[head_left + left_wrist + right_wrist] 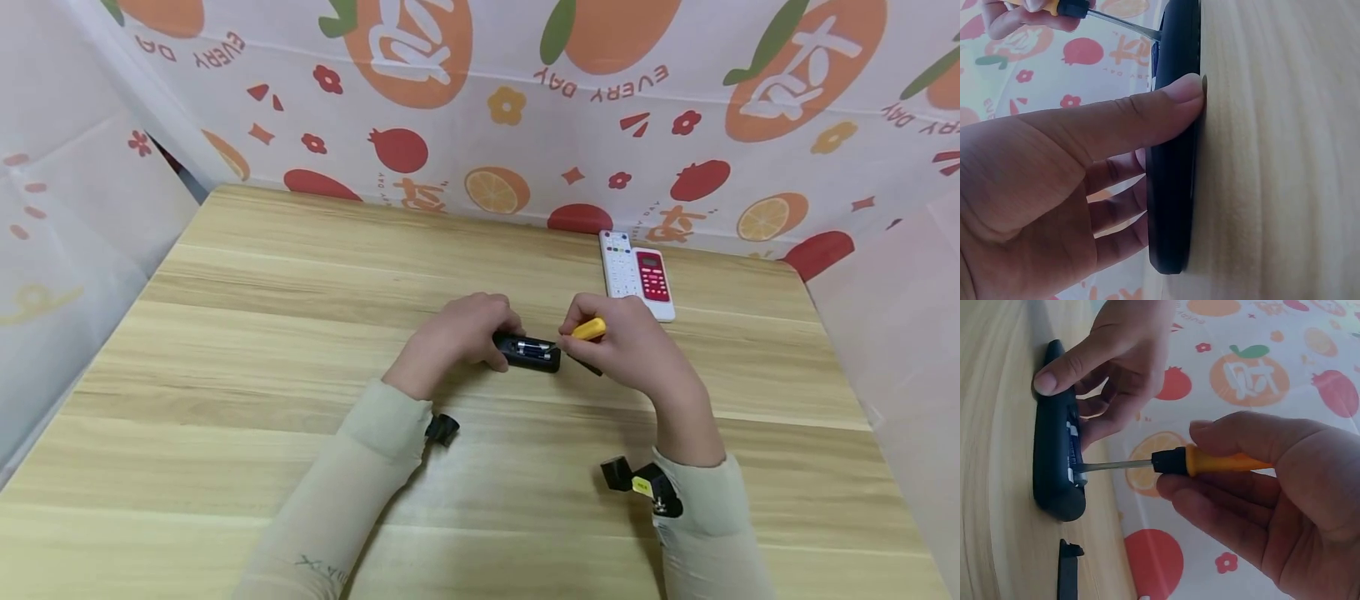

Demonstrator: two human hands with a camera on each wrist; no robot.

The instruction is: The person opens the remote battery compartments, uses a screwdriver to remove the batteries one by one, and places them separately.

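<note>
My left hand (467, 327) grips one end of a black remote control (1175, 169), thumb on the near side and fingers on the far side. The remote's open battery compartment faces up, and batteries (534, 347) lie in it. In my right hand (633, 340) is a screwdriver (1210, 461) with a yellow handle, pinched between thumb and fingers. Its metal tip touches the batteries near the remote's free end in the right wrist view. Beside that end, a thin black battery cover (1068, 575) rests on the table, partly beneath my right hand in the head view.
Behind my right hand, a white remote (619, 267) and a white remote with a red keypad panel (654, 279) lie side by side. A fruit-print cloth (450, 150) hangs along the back edge of the wooden table (300, 267).
</note>
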